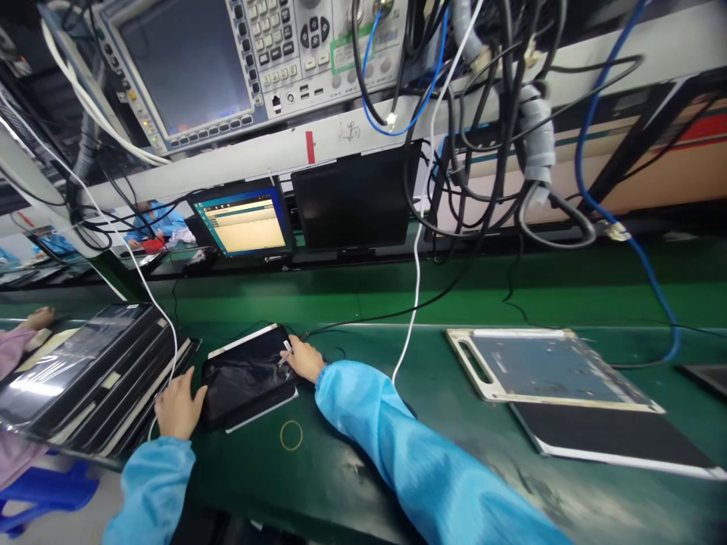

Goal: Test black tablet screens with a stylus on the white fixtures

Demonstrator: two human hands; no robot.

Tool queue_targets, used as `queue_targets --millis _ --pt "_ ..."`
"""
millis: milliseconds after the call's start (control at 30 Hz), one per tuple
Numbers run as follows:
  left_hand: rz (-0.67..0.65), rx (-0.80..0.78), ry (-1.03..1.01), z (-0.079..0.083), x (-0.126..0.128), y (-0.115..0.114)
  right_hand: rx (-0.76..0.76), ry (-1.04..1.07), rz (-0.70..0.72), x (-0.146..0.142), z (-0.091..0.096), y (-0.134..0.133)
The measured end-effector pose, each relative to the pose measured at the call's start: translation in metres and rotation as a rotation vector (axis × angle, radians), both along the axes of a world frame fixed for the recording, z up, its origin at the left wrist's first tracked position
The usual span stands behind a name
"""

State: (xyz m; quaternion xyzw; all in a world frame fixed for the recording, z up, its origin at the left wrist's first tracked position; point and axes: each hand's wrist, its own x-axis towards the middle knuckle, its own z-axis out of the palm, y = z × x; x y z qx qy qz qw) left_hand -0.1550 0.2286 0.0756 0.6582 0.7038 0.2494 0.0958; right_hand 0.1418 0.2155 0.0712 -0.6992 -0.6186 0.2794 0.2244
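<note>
A dark tablet in a shiny black plastic wrap lies on the green bench in front of me. My left hand rests on its near left edge, fingers spread against the wrap. My right hand sits at the tablet's far right corner, pinching a small connector where a black cable meets it. Both my arms wear light blue sleeves.
A slanted stack of wrapped tablets lies at left, with a co-worker's hand beyond it. A white-framed tray and a flat black panel lie at right. A rubber band lies near me. Monitors, a test instrument and hanging cables stand behind.
</note>
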Motion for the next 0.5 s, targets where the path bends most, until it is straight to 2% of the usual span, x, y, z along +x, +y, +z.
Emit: queue_targets --millis 100,167,267,367,433,500 --pt "-0.237 0.147 0.384 -0.001 0.038 -0.006 -0.017 -0.044 -0.007 -0.002 0.004 0.001" --pt "-0.343 0.127 0.483 -0.004 0.067 -0.007 -0.027 -0.082 -0.014 -0.003 0.008 0.001" --pt "-0.335 0.128 0.505 -0.009 0.100 -0.005 -0.033 -0.153 -0.019 -0.004 0.021 0.001" --pt "-0.282 0.161 0.532 -0.010 0.115 -0.003 0.012 -0.208 0.031 -0.002 0.041 -0.007" --pt "-0.266 0.166 0.560 -0.009 0.116 -0.004 0.085 -0.215 0.123 0.003 0.056 -0.023" --pt "-0.254 0.166 0.593 -0.007 0.117 -0.004 0.169 -0.208 0.245 0.014 0.069 -0.051"
